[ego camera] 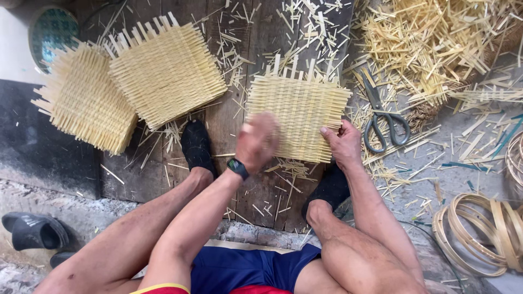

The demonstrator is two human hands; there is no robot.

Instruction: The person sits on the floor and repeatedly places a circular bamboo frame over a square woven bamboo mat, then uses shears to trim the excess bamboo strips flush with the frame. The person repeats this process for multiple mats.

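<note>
Head view: both hands point(299, 142) press woven mat point(298, 117), left perhaps gripping; scissors point(381, 117) beside.

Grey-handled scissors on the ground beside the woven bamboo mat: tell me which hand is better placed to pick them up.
Right, probably. The right hand grips the woven bamboo mat at the edge nearest the grey-handled scissors. The left hand is blurred over the mat's far side.

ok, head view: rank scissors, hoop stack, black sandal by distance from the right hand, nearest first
From the right hand:
1. Scissors, just to its right on the floor.
2. Hoop stack, lower right corner.
3. Black sandal, far lower left, beyond the left leg.
</note>
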